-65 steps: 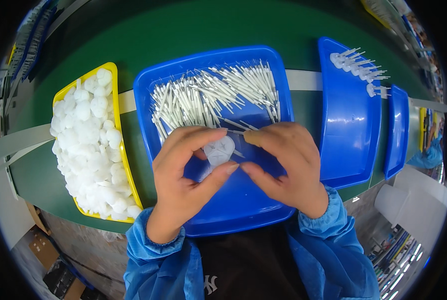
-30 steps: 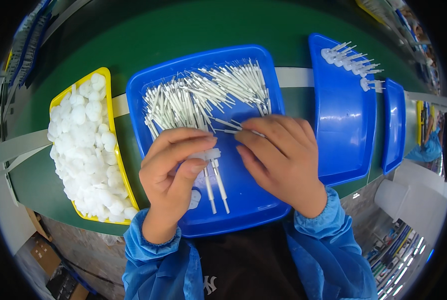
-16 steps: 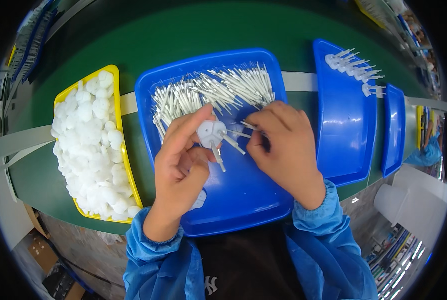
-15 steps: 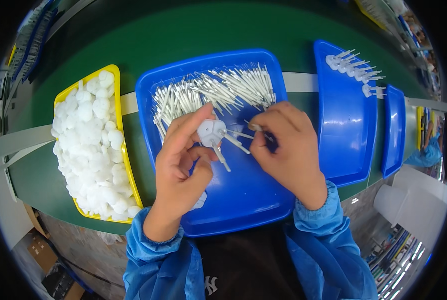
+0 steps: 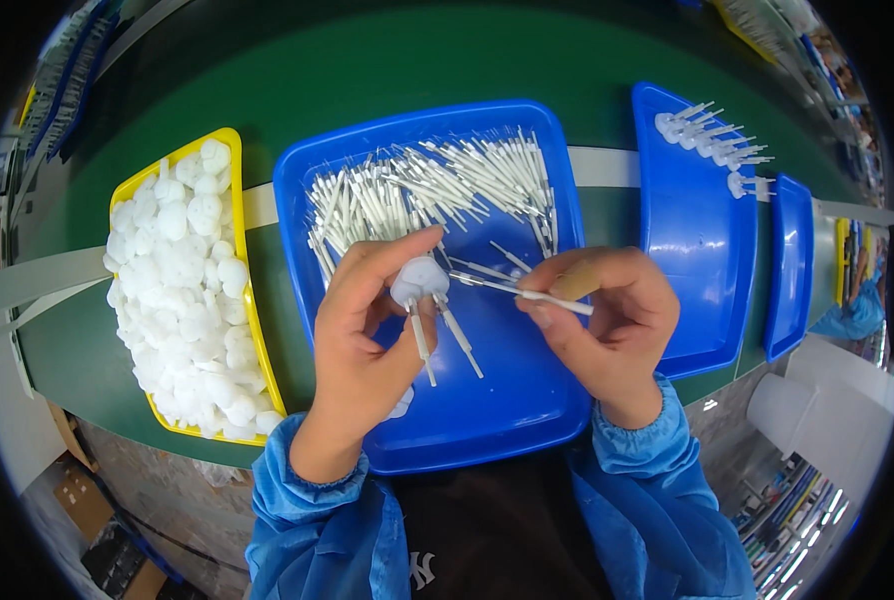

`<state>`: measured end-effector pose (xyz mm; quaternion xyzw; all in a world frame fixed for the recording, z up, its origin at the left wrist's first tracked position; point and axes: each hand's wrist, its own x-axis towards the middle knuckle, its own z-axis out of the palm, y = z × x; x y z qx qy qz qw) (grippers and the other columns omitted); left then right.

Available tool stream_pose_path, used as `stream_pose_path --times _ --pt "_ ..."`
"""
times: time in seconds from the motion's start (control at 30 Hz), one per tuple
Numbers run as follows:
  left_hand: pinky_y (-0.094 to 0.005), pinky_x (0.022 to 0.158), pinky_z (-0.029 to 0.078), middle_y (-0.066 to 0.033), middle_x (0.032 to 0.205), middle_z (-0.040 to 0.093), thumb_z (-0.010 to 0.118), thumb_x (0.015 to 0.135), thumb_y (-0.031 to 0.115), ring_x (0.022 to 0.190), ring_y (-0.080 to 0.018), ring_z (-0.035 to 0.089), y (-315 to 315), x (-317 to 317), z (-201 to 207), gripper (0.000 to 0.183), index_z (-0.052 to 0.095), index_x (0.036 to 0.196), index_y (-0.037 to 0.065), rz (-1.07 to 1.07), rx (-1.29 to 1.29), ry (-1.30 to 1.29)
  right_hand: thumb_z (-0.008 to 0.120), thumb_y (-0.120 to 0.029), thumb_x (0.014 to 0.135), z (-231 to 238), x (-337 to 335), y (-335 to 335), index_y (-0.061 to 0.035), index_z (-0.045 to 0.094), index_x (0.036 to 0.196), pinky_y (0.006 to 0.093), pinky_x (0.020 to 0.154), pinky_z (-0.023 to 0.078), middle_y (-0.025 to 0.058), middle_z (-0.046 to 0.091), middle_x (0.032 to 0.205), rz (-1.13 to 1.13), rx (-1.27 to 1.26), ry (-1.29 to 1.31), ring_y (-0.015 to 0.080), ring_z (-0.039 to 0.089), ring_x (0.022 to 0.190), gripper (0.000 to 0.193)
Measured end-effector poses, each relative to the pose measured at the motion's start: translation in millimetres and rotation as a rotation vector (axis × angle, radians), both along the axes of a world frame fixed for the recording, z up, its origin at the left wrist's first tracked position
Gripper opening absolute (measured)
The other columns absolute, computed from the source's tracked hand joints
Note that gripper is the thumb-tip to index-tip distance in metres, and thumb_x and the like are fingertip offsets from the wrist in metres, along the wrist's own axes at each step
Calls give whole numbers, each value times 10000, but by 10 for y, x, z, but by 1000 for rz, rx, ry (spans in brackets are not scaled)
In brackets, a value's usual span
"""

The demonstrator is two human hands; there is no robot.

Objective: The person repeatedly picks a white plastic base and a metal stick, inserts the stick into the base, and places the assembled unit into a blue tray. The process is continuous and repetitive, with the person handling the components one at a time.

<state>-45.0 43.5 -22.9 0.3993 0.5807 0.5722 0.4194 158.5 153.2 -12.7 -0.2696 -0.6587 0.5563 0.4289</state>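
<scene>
Over the blue tray (image 5: 477, 425), my left hand (image 5: 352, 325) is closed on a white lobed plastic disc (image 5: 419, 280). Two thin white rods (image 5: 459, 342) stick out from it, pointing down toward me. My right hand (image 5: 617, 325) pinches another white rod (image 5: 559, 300) between thumb and fingertips. Its thin metallic end points left toward the disc; whether it touches cannot be made out. A heap of similar rods (image 5: 487, 185) fills the far part of the tray. Part of another white disc (image 5: 401, 403) shows beside my left wrist.
To the left, a yellow-rimmed tray (image 5: 257, 365) is heaped with white discs (image 5: 192, 290). On the right, a larger blue tray (image 5: 692, 270) holds a row of discs with rods (image 5: 712, 138) along its far edge. A narrow blue tray (image 5: 789, 270) stands beyond it on the green table (image 5: 417, 50).
My right hand has moved right and slightly down, and the rod in it now shows lengthwise. The disc in my left hand has tilted, so its rods point more downward.
</scene>
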Motion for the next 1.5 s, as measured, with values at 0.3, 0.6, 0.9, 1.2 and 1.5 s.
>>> stream_pose_path --times 0.3,0.6,0.9,1.2,1.5 --pt "-284 967 577 -73 1205 612 646 923 -157 1116 -165 700 -40 -33 0 524 716 1417 2 -165 83 -144 907 44 864 -29 -9 20 -6 769 1029 289 819 604 117 838 1051 72 23 -168 152 766 899 221" --pt "-408 989 592 -157 1251 718 617 777 -143 1079 -349 715 25 -168 216 661 748 1398 41 -164 42 529 901 28 871 -66 -12 14 -6 776 1019 297 798 599 86 830 1007 -39 116 -298 154 749 860 196" --pt "-406 1037 539 -178 1267 771 763 907 -15 1166 -345 699 90 -111 284 346 807 1250 4 -18 96 787 877 78 882 -51 24 -20 5 741 1043 314 856 609 130 821 1042 -10 -21 -108 174 781 954 223" --pt "-380 843 559 -95 976 781 907 786 1 933 -276 704 27 -127 204 271 861 1051 38 -84 145 655 924 -12 843 82 80 42 -47 819 1049 353 780 636 111 827 966 71 405 -431 261 814 870 234" --pt "-370 759 563 -61 916 810 934 775 30 853 -252 727 45 -72 139 202 856 955 77 -87 151 617 921 -98 867 35 56 -36 -72 832 1041 357 660 598 82 808 855 125 399 -447 259 779 719 197"
